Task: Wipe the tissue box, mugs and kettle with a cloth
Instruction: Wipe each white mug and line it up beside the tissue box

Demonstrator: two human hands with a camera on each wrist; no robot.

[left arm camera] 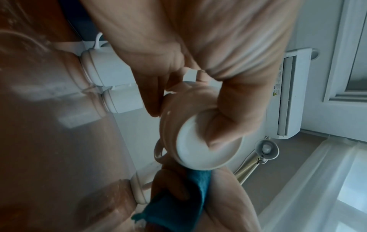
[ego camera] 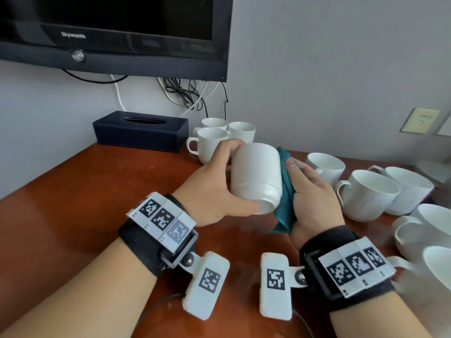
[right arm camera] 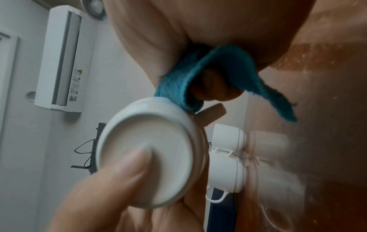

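Note:
A white mug (ego camera: 256, 175) lies on its side in the air above the table, base toward me. My left hand (ego camera: 217, 184) grips it, fingers over its far end and thumb on the base (left arm camera: 198, 149) (right arm camera: 147, 158). My right hand (ego camera: 310, 198) holds a teal cloth (ego camera: 285, 191) (left arm camera: 178, 199) (right arm camera: 200, 75) pressed against the mug's right side. A dark blue tissue box (ego camera: 140, 130) sits at the back left by the wall. Three white mugs (ego camera: 212, 140) stand beside it. The kettle is not plainly in view.
Several more white mugs (ego camera: 366, 193) crowd the right side of the brown wooden table (ego camera: 73, 203). A black television (ego camera: 114, 32) hangs on the wall with cables (ego camera: 185, 93) dangling below it. A wall switch plate (ego camera: 421, 120) is at the right.

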